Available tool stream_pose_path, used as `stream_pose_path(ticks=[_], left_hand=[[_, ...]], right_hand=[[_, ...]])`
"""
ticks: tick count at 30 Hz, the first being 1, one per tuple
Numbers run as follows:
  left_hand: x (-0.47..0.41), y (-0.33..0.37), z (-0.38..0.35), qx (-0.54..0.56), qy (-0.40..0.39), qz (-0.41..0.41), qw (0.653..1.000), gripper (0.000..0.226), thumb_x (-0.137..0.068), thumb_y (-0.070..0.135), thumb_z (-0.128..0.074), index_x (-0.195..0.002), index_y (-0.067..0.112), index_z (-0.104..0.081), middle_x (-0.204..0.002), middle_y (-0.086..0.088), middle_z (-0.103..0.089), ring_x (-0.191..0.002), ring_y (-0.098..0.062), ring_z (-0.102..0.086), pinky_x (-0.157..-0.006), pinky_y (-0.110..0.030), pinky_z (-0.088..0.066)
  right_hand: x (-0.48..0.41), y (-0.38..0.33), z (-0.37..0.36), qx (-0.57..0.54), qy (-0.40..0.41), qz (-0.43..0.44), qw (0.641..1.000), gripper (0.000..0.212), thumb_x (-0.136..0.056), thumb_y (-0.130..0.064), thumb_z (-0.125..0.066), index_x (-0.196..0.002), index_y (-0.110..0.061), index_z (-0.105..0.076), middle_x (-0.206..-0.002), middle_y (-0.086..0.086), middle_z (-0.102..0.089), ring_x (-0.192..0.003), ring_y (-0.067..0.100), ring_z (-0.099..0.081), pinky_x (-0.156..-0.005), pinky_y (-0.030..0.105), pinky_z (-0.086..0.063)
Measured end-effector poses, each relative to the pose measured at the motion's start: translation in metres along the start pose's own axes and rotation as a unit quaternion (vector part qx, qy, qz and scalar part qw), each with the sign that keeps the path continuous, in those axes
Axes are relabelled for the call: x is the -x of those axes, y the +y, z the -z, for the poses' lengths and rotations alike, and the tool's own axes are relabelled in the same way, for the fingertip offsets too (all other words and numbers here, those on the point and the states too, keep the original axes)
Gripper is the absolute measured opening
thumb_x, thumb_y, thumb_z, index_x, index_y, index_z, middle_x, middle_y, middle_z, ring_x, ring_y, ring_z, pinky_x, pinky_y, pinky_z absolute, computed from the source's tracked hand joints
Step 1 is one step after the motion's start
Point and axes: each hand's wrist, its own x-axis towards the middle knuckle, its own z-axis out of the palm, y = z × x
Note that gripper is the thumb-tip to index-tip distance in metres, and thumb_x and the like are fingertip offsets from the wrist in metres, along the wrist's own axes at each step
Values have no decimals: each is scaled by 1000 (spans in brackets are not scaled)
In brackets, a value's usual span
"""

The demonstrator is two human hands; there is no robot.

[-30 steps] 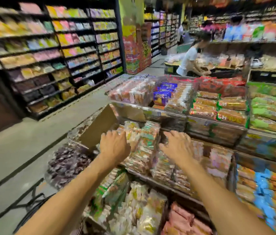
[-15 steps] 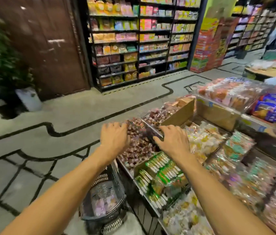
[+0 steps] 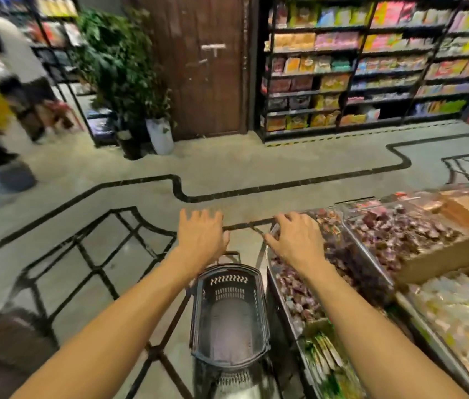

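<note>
Right grip (image 3: 296, 240) perhaps atop sweets (image 3: 293, 289)

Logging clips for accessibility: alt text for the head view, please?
Two bare hands reach forward in a shop aisle: the left hand hovers open above a basket, the right hand over wrapped candies. Snack shelves line the far wall.

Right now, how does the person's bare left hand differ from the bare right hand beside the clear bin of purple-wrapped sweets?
The left hand hovers above the dark plastic basket; the right hand hovers over a corner of the clear bin. Left fingers are spread straight; right fingers bend down. Neither plainly holds anything.
</note>
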Motion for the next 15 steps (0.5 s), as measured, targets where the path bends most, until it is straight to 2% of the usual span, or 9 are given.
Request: stream_pose_path(ticks=[5,9,15], left_hand=[[-29,-24,-43,14,-44,47,998,51,-103,54,-43,-139,19,-52,-136,-13,-62,-128,-35,-57,-117,-55,-35],[-47,-44,-89,26,-73,40,996,51,-104,54,-42,-140,19,-51,-135,-11,-62,-126,-33,-58,-111,-47,-38],[-93,-72,-172,52,-139,33,988,48,-103,52,-45,-137,19,-52,-130,-12,-64,-121,-32,-60,-103,-45,-44]], right_hand=[[-50,-25,-46,-17,-42,30,999,57,-93,-63,-55,-136,-27,-62,-134,5,-65,-126,28,-57,-109,45,-39],[-74,-44,-85,-22,-78,52,995,54,-96,-60,-55,-137,-24,-60,-135,7,-63,-127,30,-55,-108,44,-39],[-107,-71,-166,-12,-152,41,987,57,-97,-58,-54,-141,-22,-58,-139,8,-62,-130,30,-54,-112,46,-38]])
